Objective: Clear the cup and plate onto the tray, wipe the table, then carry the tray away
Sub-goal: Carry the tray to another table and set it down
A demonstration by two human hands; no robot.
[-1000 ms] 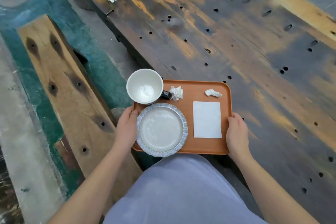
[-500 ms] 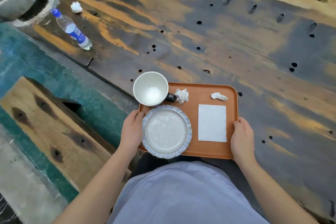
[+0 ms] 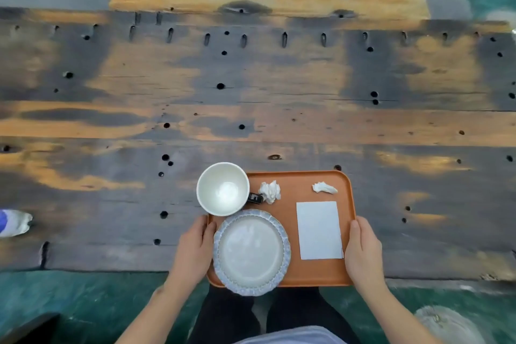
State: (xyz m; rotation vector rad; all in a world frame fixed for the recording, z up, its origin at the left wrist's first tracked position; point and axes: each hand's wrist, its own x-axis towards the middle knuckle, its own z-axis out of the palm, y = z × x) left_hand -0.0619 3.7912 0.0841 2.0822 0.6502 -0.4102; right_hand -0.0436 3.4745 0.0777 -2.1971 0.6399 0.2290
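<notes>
Since earlier: our view has swung round, so the worktop [image 3: 251, 98] now lies square ahead of us, and the bottle [image 3: 14, 222] has slid from the far left to the left edge, only partly in frame; both our hands stay on the tray.
Bottle: well to the left of our left grip, lying on the worktop, blurred and cut off by the frame.
Left hand [image 3: 192, 253]: its grip is closed on the left rim of the tray [image 3: 296, 271], thumb over the edge and touching the rim just beside the plate.
Cup [image 3: 222, 188]: white, upright, just beyond our left grip at the tray's far left corner, overhanging the tray's outline in our view; its dark handle points right.
Plate [image 3: 251, 251]: pale with a blue scalloped rim, immediately right of our left grip; its near edge reaches past the tray's near rim in our view.
Crumpled tissue [image 3: 270, 191]: on the tray beside the cup handle, beyond the plate.
Flat napkin [image 3: 319, 230]: white, lying on the tray just left of our right grip.
Second tissue scrap [image 3: 324, 188]: beyond the napkin, near the tray's far right corner.
Right hand [image 3: 363, 253]: its grip is closed on the tray's right rim, thumb on top.
Tray position: between our grips, over the near edge of the worktop; we cannot tell whether it rests on the wood or is lifted.
</notes>
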